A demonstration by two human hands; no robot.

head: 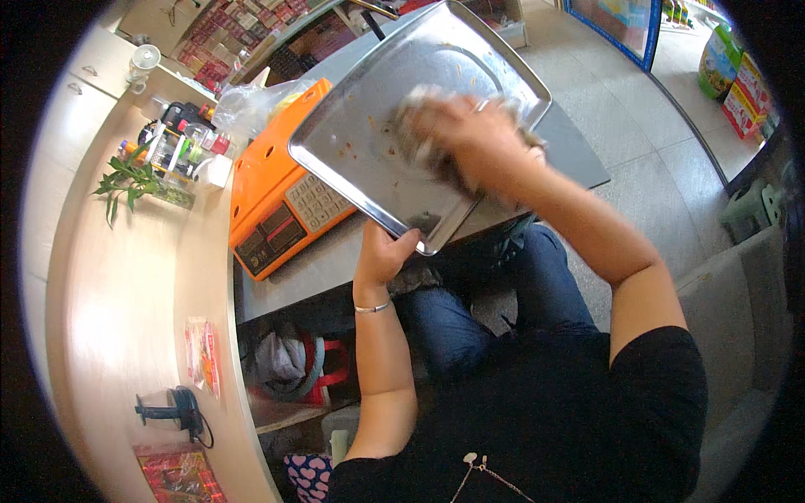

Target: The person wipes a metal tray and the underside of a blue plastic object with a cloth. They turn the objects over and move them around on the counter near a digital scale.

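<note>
My left hand (382, 253) grips the near corner of a shiny metal tray (368, 126), thumb on top of the rim. The tray is tilted, and small brown spots and streaks mark its surface. Against the tray's right part, my right hand (487, 141) presses a crumpled cloth (420, 135); both are blurred. Partly under the tray's left edge lies an orange electronic scale (277, 188) with a number keypad (317, 201) and a dark display panel. What the fingertips of my left hand touch below the tray is hidden.
A grey table (283, 289) supports the scale. Left of it runs a pale wooden counter (119, 283) with a green plant (129, 182), bottles (204, 138) and a clear plastic bag (251, 110). A grey chair (729, 302) stands at right. Stocked shelves (242, 28) line the back.
</note>
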